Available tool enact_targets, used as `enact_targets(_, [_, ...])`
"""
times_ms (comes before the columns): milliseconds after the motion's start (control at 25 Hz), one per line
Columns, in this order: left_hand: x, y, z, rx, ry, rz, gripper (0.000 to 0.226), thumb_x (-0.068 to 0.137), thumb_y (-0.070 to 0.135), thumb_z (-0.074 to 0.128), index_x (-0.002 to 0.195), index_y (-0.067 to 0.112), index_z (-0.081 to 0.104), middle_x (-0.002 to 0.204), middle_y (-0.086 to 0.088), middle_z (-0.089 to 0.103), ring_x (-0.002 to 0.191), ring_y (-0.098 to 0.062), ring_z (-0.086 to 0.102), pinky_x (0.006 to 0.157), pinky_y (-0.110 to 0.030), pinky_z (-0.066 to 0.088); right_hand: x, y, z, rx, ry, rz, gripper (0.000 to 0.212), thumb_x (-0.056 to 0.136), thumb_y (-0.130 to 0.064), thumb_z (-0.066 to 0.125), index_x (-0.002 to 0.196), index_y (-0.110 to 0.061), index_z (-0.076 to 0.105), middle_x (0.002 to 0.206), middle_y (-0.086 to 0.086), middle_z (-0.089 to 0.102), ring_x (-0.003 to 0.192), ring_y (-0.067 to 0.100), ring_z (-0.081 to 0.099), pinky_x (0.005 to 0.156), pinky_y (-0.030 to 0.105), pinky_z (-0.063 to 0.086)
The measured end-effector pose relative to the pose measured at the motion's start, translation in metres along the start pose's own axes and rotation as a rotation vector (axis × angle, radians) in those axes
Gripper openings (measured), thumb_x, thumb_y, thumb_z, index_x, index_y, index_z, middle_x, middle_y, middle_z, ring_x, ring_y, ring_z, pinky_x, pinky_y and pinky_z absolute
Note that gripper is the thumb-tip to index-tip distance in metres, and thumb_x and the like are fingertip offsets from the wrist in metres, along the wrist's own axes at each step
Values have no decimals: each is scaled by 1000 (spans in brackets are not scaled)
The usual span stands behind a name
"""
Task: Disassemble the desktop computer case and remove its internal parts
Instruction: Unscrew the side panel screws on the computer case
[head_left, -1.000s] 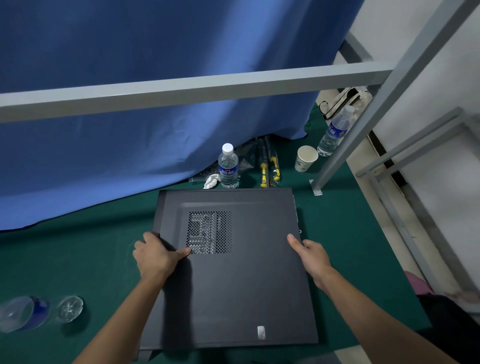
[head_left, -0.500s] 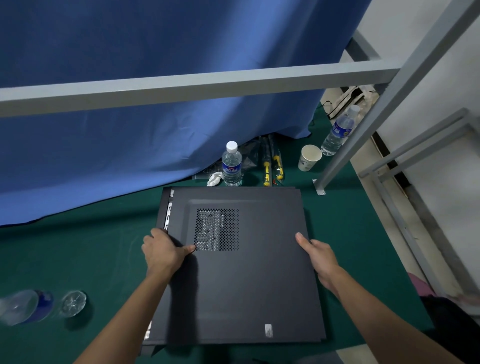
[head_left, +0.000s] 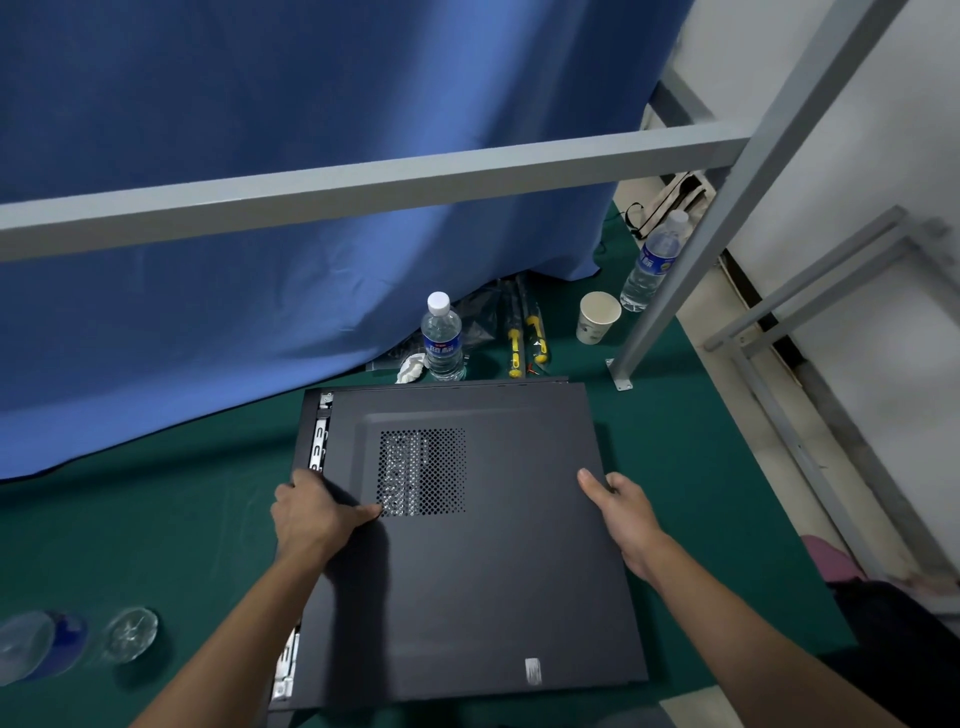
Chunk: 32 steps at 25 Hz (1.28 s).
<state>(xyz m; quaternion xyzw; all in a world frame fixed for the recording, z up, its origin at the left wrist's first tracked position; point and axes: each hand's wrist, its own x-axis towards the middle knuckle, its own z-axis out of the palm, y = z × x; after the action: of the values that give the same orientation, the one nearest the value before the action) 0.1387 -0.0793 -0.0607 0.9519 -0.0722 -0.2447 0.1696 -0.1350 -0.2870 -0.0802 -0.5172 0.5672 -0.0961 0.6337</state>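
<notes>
A black desktop computer case (head_left: 309, 452) lies flat on the green table (head_left: 156, 530). Its black side panel (head_left: 493, 561), with a perforated vent, sits on top and is shifted right, baring a strip of silver frame along the left edge. My left hand (head_left: 317, 514) grips the panel's left edge, thumb on top near the vent. My right hand (head_left: 618, 512) grips the right edge, thumb on top and fingers under the rim.
Behind the case stand a water bottle (head_left: 442, 338), crumpled tissue (head_left: 411, 368), yellow-handled screwdrivers (head_left: 524, 338), a paper cup (head_left: 597, 317) and a second bottle (head_left: 655, 260). A grey metal frame (head_left: 363, 182) crosses overhead; its post stands at right. A bottle lies at the left edge (head_left: 47, 644).
The side panel has slid to the right across the case with both hands on it, uncovering the silver frame along the left edge.
</notes>
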Motion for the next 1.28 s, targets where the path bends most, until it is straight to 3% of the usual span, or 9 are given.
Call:
enact_targets(120, [-1,-4,-2,-51,-10,6,93,52,39,96,121,0,47,122,-24,49,117,-42,47,98,-49,42,2,3,0,-38,26,-5,79,95,-50,55,152,-6,24,159,6,27,144,22,29,113,38,27])
enact_targets(240, [-4,-3,1,-83,-26,38,90,56,38,95,123,1,48,122,-23,49,116,-41,47,98,-47,42,4,0,-6,-60,43,-38,74,95,-48,55,147,-2,31,154,8,35,134,18,40,107,34,32])
enact_targets(400, [-6,12,6,-129,-36,112,86,62,32,93,130,1,50,126,-21,50,118,-37,49,100,-41,41,7,-4,-21,-61,88,-29,79,95,-50,55,152,-5,25,158,6,27,145,24,28,114,40,26])
enact_targets(520, [-12,18,10,-132,-53,173,83,66,31,91,132,3,50,128,-17,48,118,-33,49,101,-39,40,10,-2,-33,-105,104,-24,76,95,-50,55,150,-3,30,157,8,31,143,26,31,114,42,28])
enact_targets(640, [-16,13,11,-93,-78,218,76,68,36,88,129,8,51,123,-13,52,110,-31,55,90,-36,46,12,1,-38,-161,103,-29,69,94,-48,57,140,1,43,147,14,45,130,28,48,109,41,39])
enact_targets(760, [-17,9,10,-95,-126,214,69,71,39,86,122,10,51,117,-8,64,103,-29,61,73,-30,41,7,-4,-30,-144,91,-64,40,89,-43,67,118,-20,52,126,0,61,102,12,63,89,32,53])
enact_targets(920, [-10,12,7,-126,-186,174,64,66,39,89,108,13,48,104,-4,64,88,-24,60,66,-31,40,4,-10,-27,-197,66,-70,50,90,-37,68,130,-15,47,127,1,60,113,21,60,102,44,47])
enact_targets(1160, [-12,25,6,-643,-379,44,40,77,30,83,102,10,59,97,-8,71,79,-21,70,62,-27,54,1,-14,-35,-190,50,-21,54,93,-34,65,138,-11,44,133,2,55,122,23,54,107,42,43])
enact_targets(1280, [-18,29,3,-749,-471,27,30,89,29,71,109,8,64,97,-10,75,83,-25,72,70,-32,57,-2,-12,-40,-179,42,2,51,93,-32,66,134,-10,47,130,4,58,116,23,57,103,40,45])
